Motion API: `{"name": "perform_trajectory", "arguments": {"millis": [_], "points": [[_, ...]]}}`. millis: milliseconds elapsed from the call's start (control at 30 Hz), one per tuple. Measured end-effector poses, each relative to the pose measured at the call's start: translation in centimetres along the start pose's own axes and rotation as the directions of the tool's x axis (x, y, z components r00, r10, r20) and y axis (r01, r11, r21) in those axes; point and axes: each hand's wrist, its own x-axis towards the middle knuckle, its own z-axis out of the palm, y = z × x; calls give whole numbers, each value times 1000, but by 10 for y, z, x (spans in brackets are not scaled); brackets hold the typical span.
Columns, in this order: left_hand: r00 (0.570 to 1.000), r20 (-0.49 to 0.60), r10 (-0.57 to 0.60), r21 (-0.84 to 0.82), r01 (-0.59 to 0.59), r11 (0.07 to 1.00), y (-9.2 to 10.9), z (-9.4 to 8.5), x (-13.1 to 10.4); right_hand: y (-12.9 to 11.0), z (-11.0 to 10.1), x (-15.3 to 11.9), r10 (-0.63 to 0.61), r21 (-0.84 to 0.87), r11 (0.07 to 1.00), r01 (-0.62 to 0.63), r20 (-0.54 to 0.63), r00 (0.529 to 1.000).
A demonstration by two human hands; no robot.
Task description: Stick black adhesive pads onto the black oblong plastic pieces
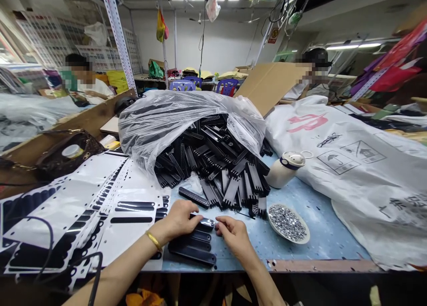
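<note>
My left hand [183, 216], a gold bangle on its wrist, is closed on a narrow glossy black plastic piece [207, 223] with a rounded, holed end. Thumb and fingers of my right hand [233, 235] pinch together at that end; whatever they hold is too small or hidden to name. Several similar black pieces [193, 255] lie side by side just below, near the table's front edge. Beyond my hands lies a black piece with a dotted face [194, 197]. On the right stands a white bowl [306, 238] full of tiny shiny silver bits [287, 221].
A clear plastic bag [150, 114] spills a heap of black pieces [213, 159] across the blue table [247, 248]. White sheets with black strips [130, 235] cover the left. A cream bottle [283, 171] and a white sack [340, 146] stand right. Two people sit farther back.
</note>
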Motion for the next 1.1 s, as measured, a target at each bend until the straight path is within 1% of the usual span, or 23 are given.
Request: {"name": "perform_trajectory", "arguments": {"millis": [100,200,267,367,500,600,700,767,867,933,1100], "points": [[999,44,25,26,-26,999,11,13,12,-1,2,-4,-85,-47,995,85,8,996],[997,77,33,46,-36,998,9,22,19,-2,5,-7,-154,-103,983,155,18,988],[992,119,39,42,-44,998,6,22,21,-2,6,-8,-178,-125,975,181,31,983],[981,184,59,34,-67,997,6,18,23,1,8,-9,-194,-139,970,199,43,980],[973,212,93,48,-105,993,8,13,24,5,10,-11,-199,-143,969,204,44,979],[976,181,123,19,-128,992,6,9,19,4,8,-12,-208,-132,968,211,39,977],[990,84,116,46,-120,992,-2,5,8,0,2,-11,-191,-110,974,197,68,979],[992,45,121,69,-124,990,-9,3,1,-2,-3,-8,-149,-80,984,157,94,984],[987,53,152,-1,-152,988,-19,4,-6,-4,-9,-4,-85,-13,996,87,113,990],[985,58,161,-70,-157,985,-24,6,-7,-4,-11,-1,-66,7,998,66,131,989],[986,64,155,-165,-143,976,-28,11,-5,-10,-9,5,-58,-89,993,78,207,977]]}}
